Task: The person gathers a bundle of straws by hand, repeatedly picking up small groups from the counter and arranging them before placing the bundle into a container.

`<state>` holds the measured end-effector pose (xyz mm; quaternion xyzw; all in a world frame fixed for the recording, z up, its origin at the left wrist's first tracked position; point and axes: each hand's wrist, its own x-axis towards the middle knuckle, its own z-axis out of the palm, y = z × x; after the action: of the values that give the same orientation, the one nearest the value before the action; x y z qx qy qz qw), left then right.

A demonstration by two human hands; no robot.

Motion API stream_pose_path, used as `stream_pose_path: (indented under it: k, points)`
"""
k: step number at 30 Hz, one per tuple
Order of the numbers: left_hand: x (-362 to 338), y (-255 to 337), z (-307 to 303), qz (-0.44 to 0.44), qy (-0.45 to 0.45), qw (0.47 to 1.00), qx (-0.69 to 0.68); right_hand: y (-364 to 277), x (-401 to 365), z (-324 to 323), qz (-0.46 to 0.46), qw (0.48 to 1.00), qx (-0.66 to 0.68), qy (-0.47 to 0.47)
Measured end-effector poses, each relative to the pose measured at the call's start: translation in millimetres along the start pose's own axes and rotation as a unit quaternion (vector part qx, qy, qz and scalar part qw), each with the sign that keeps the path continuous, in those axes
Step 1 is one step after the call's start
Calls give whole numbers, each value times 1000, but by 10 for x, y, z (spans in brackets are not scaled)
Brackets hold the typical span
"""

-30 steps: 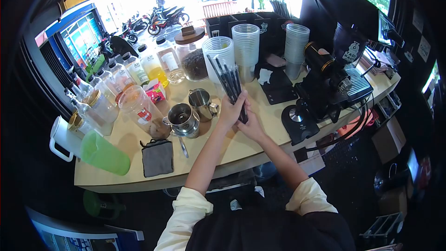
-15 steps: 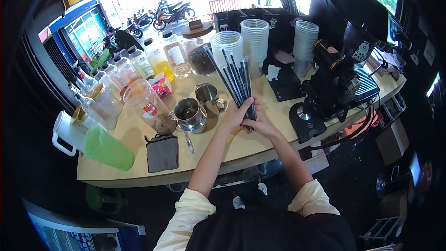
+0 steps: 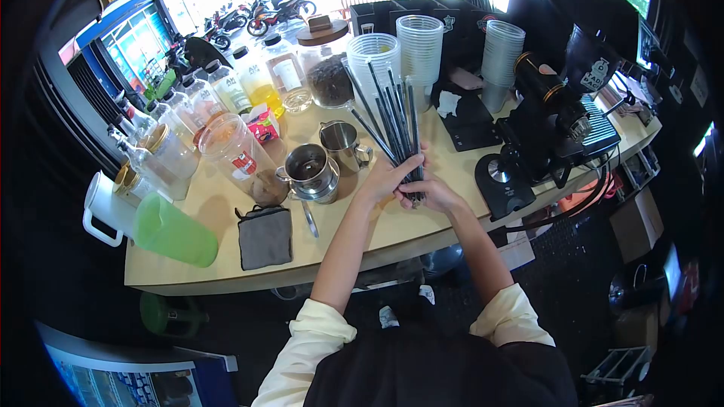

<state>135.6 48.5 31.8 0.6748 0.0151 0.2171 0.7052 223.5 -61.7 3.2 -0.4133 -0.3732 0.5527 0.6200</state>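
Note:
A bundle of long black straws [image 3: 392, 117] stands upright in my grasp over the counter, its upper ends fanned apart. Wrapped round the lower part of the bundle is my left hand [image 3: 386, 179]. My right hand [image 3: 436, 193] closes on the same bundle at its bottom end, its fingers overlapping the left ones. Just left of my hands are a steel cup [image 3: 345, 145] and a steel drip pot [image 3: 308, 166], with a spoon [image 3: 310, 218] lying before them. Stacked clear plastic cups [image 3: 373, 49] rise behind the straws.
Glass bottles [image 3: 200, 98] and jars line the counter's left side. A green pitcher [image 3: 175, 234] and a folded grey cloth [image 3: 265, 237] are near its front edge. To the right stand a black coffee machine [image 3: 550, 128] and a scale [image 3: 504, 181]. More stacked cups [image 3: 501, 56] stand behind.
The straws have spread wider at the top, with one leaning out to the left. Both hands stay on the bundle, and the view has shifted slightly.

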Motion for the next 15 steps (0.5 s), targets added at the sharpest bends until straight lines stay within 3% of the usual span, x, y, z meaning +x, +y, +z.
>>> stream_pose_path:
  k: [4, 6, 7, 9, 10, 12, 14, 15]
  points:
    - [9, -27, 40, -2, 29, 999, 25, 91, 54, -31, 4, 999, -40, 8]
    - [47, -113, 69, 17, 54, 998, 20, 148, 95, -7, -58, 983, -158, 79]
    - [82, -138, 74, 40, 81, 996, 15, 191, 101, -33, -61, 982, -160, 82]
    - [83, -148, 81, 64, 108, 991, 37, 271, 114, -63, -185, 957, -212, 69]
    - [72, -139, 88, 85, 138, 985, 57, 90, 44, 0, -187, 956, -215, 69]
    - [61, -144, 109, 80, 153, 983, 66, -392, -195, 43, -121, 853, -504, 57]
    - [43, -140, 140, 75, 163, 981, 74, -725, -229, -12, -173, 779, -586, 142]
    - [26, -131, 170, 68, 152, 984, 69, -954, -231, 78, -215, 768, -577, 176]
